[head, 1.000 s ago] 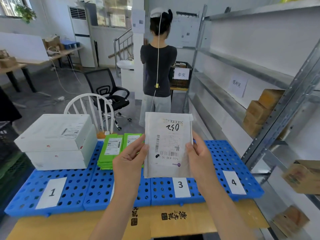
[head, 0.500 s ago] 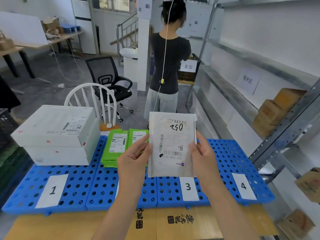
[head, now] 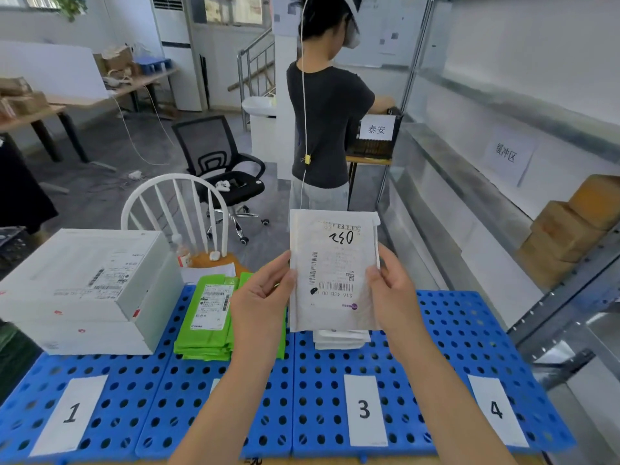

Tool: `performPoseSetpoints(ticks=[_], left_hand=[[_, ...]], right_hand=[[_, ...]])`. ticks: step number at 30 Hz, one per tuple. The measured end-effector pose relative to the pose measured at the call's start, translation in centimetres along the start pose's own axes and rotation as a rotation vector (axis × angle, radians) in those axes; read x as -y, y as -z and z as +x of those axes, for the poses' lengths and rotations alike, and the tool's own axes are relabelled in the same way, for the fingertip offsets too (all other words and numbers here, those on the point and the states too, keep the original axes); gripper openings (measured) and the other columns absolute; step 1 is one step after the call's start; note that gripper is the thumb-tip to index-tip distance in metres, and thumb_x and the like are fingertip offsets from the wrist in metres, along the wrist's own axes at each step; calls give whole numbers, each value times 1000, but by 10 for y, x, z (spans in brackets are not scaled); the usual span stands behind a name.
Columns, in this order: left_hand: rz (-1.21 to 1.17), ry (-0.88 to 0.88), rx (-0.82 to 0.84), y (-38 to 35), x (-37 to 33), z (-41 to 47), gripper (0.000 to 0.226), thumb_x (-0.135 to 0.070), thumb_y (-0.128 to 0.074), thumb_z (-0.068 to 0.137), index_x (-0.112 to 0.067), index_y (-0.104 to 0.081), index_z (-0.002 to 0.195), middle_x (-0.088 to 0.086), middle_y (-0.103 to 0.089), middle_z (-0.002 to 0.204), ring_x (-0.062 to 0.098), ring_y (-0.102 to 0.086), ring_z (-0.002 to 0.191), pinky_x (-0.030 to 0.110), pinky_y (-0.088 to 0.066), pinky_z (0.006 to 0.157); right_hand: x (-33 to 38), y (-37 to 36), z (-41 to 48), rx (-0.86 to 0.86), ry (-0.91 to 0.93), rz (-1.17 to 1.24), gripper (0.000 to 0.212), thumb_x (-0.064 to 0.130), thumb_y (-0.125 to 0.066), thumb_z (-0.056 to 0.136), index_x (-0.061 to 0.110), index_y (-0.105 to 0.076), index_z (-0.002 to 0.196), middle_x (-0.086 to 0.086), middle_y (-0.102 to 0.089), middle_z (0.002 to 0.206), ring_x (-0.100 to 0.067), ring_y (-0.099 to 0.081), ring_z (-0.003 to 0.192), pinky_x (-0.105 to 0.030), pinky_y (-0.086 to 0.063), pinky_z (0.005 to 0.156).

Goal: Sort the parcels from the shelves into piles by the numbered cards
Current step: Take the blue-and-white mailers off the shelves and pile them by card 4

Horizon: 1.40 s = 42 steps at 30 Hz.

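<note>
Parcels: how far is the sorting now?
Done: white boxes behind card 1, green mailers beside them, white mailers behind card 3. In hand: left hand and right hand hold a white envelope above that pile. Left: brown boxes on the shelf.

Both hands, left hand point(head: 260, 298) and right hand point(head: 392, 290), hold a white parcel point(head: 332, 273) upright by its edges above the blue tray point(head: 453, 333), over card 3 point(head: 365, 410).

Panels point(head: 469, 350): blue, dotted with round holes. Cards point(head: 365, 411): white, black numerals. Mailers point(head: 204, 337): green, white labels. Boxes point(head: 84, 263): white. Parcel point(head: 332, 273): white, black barcodes and scrawl. Cartons point(head: 570, 226): brown.
</note>
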<state>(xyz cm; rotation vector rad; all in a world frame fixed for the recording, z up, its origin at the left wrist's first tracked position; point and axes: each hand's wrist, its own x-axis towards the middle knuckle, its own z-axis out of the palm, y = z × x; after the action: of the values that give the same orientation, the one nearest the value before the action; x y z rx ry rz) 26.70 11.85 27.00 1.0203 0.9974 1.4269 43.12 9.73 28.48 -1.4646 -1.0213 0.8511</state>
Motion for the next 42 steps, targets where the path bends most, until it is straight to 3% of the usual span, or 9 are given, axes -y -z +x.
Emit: performPoseSetpoints(ticks=[5,8,14,18,24,29,31,37,42], left_hand=[[46,-16,-34,-23,22,32,30,-2,-65,87,-19,-70,112,-5,-75,103,4,-70,91,15,-55,73],[76,2,-34,-33,39,50,31,-1,-64,88,-18,-69,113,-3,-74,105,7,-70,96,18,-55,80],[190,29,-32,-54,87,81,34,0,-63,88,-25,-68,110,-16,-73,99,-4,-68,93,7,-50,75],[273,121,-4,-60,129,106,34,0,-61,89,-25,-68,112,-15,-74,97,-2,-68,92,14,-53,79],[414,261,-26,-57,193,136,34,0,-61,89,-22,-68,115,-7,-74,94,2,-69,88,22,-55,83],[527,350,-24,-51,228,142,34,-5,-62,89,-20,-66,120,-6,-72,96,9,-67,93,34,-55,90],[545,364,-24,-49,239,141,35,-3,-62,89,-16,-65,121,-2,-73,99,10,-67,93,34,-55,90],[576,361,-19,-43,258,130,36,-3,-60,91,-15,-63,124,-5,-70,108,4,-64,100,18,-50,89],[629,358,-15,-41,262,129,37,-4,-60,91,-15,-62,126,-5,-68,116,8,-63,108,28,-50,98]], right_hand=[[-14,7,47,17,-31,5,40,14,-37,104,47,-50,121,19,-66,108,4,-64,97,-17,-53,79],[-27,12,71,30,-43,-13,40,14,-37,104,45,-49,125,20,-66,106,5,-63,95,-14,-50,74],[-77,19,118,35,-120,-42,40,12,-36,103,40,-50,128,16,-62,115,0,-58,106,-19,-49,78],[-120,19,144,57,-170,-92,39,13,-33,103,41,-53,123,17,-59,116,2,-55,105,-16,-47,77],[-174,9,176,73,-249,-194,46,12,-33,102,32,-42,142,6,-51,133,-9,-50,117,-26,-46,93],[-201,9,185,124,-294,-219,43,10,-33,103,28,-43,140,5,-50,123,-7,-49,106,-27,-45,91],[-213,9,187,132,-307,-251,43,11,-35,103,27,-41,142,4,-49,122,-7,-47,106,-26,-43,93],[-247,5,185,132,-330,-361,47,13,-38,102,28,-36,146,-1,-40,115,-11,-48,94,-21,-39,88],[-264,4,185,144,-334,-433,49,18,-39,102,25,-31,150,-4,-42,120,-18,-47,112,-31,-41,101]])
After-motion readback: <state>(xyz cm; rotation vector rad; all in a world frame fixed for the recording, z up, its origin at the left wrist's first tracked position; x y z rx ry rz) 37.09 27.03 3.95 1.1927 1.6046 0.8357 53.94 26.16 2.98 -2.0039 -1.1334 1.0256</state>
